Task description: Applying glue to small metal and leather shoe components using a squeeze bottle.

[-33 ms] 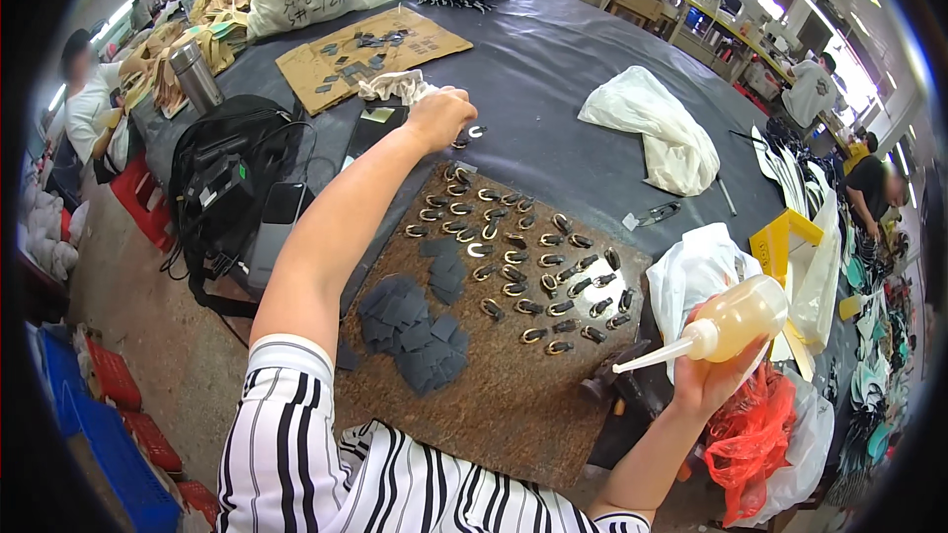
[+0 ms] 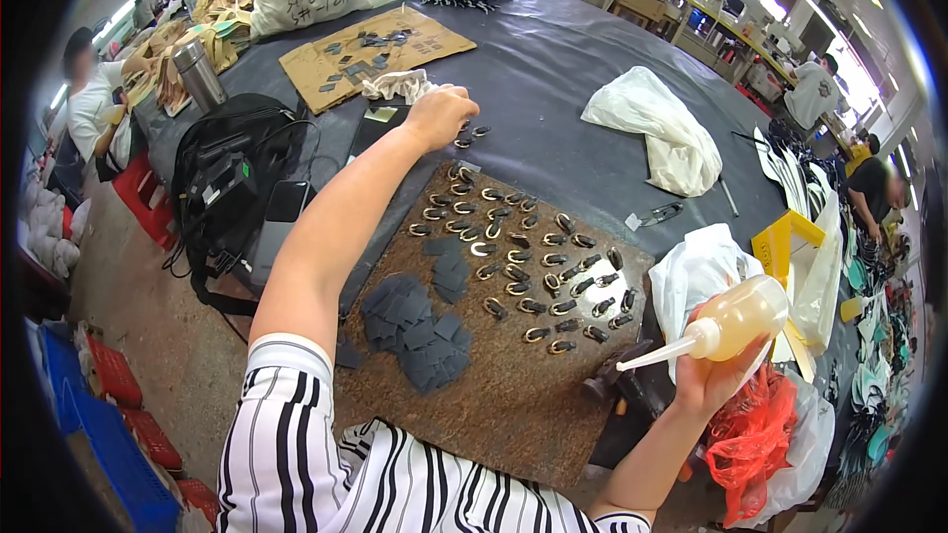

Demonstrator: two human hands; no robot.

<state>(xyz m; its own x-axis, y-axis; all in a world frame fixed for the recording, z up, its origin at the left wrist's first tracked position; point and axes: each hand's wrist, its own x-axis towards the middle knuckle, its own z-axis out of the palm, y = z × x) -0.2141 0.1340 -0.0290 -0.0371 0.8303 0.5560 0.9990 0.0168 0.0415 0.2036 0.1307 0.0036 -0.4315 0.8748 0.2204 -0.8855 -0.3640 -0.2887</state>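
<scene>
My right hand (image 2: 719, 375) is closed around a clear squeeze bottle (image 2: 746, 318) of yellowish liquid, its long white nozzle tilted down to the left over the board's right edge. Stretched out beyond the board, my left hand (image 2: 440, 118) has curled fingers close to the dark table. Small black loop pieces (image 2: 481, 131) lie at its fingertips, and whatever it pinches is hidden. Several black loops with gold rings (image 2: 516, 273) are spread in rows on the brown board (image 2: 494, 424). Dark grey fabric squares (image 2: 410, 331) lie heaped at the board's left.
Left of my arm are a black backpack (image 2: 222, 163) and a steel flask (image 2: 199, 77). Cardboard (image 2: 326, 54) with dark pieces and a crumpled cloth (image 2: 395, 86) lie farther back. White plastic bags (image 2: 681, 153), a cutter (image 2: 657, 215) and a red bag (image 2: 750, 444) are on the right. Other people work nearby.
The view has shifted very slightly. By my left fingertips, a piece that showed a pale U shape now looks dark. The right hand and bottle stay in place.
</scene>
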